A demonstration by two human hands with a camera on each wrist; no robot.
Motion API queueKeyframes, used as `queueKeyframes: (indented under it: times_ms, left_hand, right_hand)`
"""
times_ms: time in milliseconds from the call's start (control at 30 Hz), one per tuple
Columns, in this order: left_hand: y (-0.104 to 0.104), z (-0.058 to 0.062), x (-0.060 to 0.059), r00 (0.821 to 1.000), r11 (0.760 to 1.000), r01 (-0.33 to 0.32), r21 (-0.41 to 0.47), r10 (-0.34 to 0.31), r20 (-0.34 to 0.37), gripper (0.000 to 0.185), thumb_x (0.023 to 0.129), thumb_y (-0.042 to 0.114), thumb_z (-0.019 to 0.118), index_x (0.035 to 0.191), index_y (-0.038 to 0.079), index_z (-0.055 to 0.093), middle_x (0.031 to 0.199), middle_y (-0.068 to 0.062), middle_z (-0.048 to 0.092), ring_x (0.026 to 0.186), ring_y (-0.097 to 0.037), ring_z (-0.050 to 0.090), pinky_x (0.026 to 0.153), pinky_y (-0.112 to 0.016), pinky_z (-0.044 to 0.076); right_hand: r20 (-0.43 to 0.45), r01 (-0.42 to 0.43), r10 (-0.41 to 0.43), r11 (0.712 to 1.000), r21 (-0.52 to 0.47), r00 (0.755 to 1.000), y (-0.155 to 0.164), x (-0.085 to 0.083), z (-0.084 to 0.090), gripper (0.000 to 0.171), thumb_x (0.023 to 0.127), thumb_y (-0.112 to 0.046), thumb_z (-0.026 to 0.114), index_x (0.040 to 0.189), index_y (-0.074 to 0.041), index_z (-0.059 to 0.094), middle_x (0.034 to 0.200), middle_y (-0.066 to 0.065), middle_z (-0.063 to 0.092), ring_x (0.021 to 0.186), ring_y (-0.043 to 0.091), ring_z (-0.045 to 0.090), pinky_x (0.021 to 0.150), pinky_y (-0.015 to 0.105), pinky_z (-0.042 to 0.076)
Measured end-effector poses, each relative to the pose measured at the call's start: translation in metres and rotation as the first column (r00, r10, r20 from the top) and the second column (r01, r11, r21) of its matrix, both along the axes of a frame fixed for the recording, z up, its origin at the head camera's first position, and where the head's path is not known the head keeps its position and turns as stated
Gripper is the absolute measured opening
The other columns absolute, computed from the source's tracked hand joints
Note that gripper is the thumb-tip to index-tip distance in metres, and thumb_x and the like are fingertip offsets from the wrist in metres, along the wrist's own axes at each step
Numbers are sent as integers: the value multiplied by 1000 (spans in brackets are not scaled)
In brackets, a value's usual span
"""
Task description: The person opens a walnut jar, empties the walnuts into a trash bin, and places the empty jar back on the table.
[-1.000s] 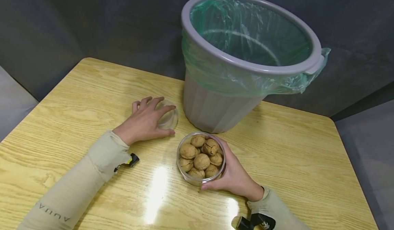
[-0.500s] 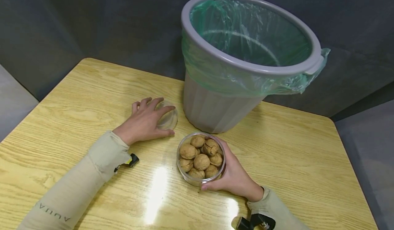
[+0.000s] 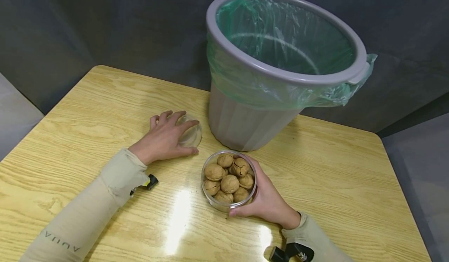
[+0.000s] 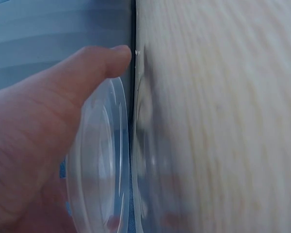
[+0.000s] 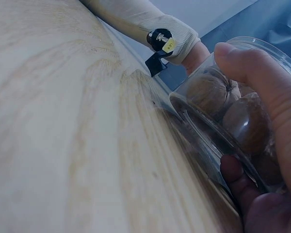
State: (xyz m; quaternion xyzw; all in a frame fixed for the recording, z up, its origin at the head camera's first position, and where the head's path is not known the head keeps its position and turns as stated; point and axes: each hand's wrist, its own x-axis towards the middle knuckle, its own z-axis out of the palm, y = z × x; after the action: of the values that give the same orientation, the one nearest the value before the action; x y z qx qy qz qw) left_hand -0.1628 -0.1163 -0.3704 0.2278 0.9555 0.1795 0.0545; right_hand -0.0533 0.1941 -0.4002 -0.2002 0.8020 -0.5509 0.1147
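The left hand (image 3: 165,139) has its fingers spread wide, thumb and fingertips round the edge of a clear lid (image 3: 193,138); the right hand (image 3: 268,199) is curled round the side of a clear tub (image 3: 216,206); lots of brown walnuts (image 3: 230,184) sit in the tub; lid and tub are on the yellow wood table (image 3: 333,168); just behind stands a big grey bin (image 3: 242,127) with a green bag (image 3: 252,88).

Grey bin (image 3: 242,125), green liner (image 3: 259,90), wooden table (image 3: 350,176)
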Motion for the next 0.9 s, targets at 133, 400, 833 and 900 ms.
queueKeyframes:
  times_ms: [133, 400, 833, 900]
  left_hand:
    - [0, 0, 0, 1000, 1000, 1, 5, -1, 0, 82, 84, 65, 74, 154, 31, 49, 167, -18, 32, 148, -56, 29, 101, -61, 27]
    - [0, -1, -1, 1000, 1000, -1, -2, 1, 16, 82, 85, 66, 72, 155, 32, 48, 168, -18, 31, 149, -55, 27, 104, -64, 26]
    - [-1, -1, -1, 999, 1000, -5, -2, 5, 41, 81, 86, 65, 72, 155, 31, 47, 168, -18, 29, 150, -55, 26, 105, -65, 25]
    - [-1, -1, -1, 999, 1000, -4, -3, 4, 43, 81, 86, 65, 72, 155, 32, 47, 169, -18, 29, 150, -55, 26, 104, -65, 25]
  right_hand:
    - [-11, -4, 4, 1000, -6, 1000, -1, 0, 0, 132, 57, -14, 103, 163, -27, 25, 162, -3, 40, 147, 15, 46, 119, 22, 38]
    - [-19, -1, 1, 1000, -5, 1000, 0, 0, 0, 132, 56, -14, 103, 162, -29, 26, 162, -1, 40, 148, 15, 45, 119, 22, 38]
    - [-6, -9, 8, 1000, -10, 1000, -1, 0, 1, 132, 58, -13, 102, 163, -25, 24, 163, -3, 40, 147, 17, 46, 119, 23, 39]
    - [-6, -6, 6, 1000, -10, 1000, -1, 0, 1, 132, 58, -13, 102, 163, -26, 25, 163, -2, 40, 148, 18, 46, 119, 23, 39]
